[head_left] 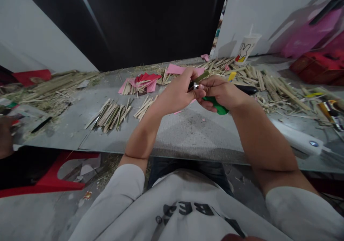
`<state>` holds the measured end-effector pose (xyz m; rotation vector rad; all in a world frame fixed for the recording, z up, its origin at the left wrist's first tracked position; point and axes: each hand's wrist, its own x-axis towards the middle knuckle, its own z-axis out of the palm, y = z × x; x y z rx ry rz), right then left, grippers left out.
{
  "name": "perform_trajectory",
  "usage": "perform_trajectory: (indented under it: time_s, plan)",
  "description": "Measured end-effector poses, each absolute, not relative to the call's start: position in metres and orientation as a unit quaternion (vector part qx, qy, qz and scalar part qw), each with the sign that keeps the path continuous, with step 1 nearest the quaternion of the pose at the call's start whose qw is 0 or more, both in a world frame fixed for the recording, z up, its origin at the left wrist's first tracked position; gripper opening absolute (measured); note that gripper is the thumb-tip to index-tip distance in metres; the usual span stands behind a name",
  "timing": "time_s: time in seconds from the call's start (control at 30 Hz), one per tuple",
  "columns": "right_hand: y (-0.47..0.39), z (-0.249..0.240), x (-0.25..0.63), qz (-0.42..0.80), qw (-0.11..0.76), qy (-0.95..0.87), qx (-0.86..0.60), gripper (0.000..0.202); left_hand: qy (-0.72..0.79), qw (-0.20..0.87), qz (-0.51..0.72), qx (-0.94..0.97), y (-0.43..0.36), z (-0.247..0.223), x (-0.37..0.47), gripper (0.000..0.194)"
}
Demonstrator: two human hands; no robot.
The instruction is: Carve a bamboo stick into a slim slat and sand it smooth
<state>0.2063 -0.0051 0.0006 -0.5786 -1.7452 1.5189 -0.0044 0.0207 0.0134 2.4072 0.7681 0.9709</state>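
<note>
Both hands meet above the middle of the table. My left hand is closed, its fingers curled around one end of a short olive-green bamboo strip. Pressed close against it, my right hand is closed around a tool with a green handle. A small shiny metal part shows between the fingertips; the tool's exact kind is hidden. Behind my right wrist a black handle sticks out, and I cannot tell what it belongs to. Pink paper lies just beyond my left hand.
Cut bamboo sticks lie in piles to the left. Red and pink paper pieces sit behind them. More bamboo strips spread to the right, near a paper cup and a white device. Another person's hand is at far left.
</note>
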Motion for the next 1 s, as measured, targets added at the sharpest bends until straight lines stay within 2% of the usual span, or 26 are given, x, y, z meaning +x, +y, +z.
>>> perform_trajectory:
  time_s: [0.07,0.23,0.5,0.77,0.9,1.0]
  plan:
    - [-0.004,-0.001,0.205,0.585,0.376,-0.686,-0.214,0.043,0.292,0.203,0.353,0.866,0.021,0.013,-0.003,0.047]
    - [-0.001,-0.005,0.198,0.539,0.459,-0.679,-0.193,0.041,0.298,0.174,0.387,0.855,0.026,0.011,-0.002,0.047]
    - [-0.002,-0.004,0.204,0.587,0.377,-0.684,-0.213,0.04,0.275,0.242,0.373,0.852,0.017,0.012,0.0,0.037]
    - [-0.008,0.0,0.197,0.572,0.422,-0.662,-0.238,0.039,0.3,0.235,0.387,0.84,0.011,0.018,0.0,0.034]
    - [-0.01,0.001,0.193,0.557,0.479,-0.637,-0.232,0.042,0.307,0.23,0.408,0.829,0.012,0.017,0.001,0.041]
    - [-0.01,-0.001,0.194,0.553,0.479,-0.64,-0.236,0.044,0.303,0.246,0.413,0.823,0.015,0.015,0.002,0.046]
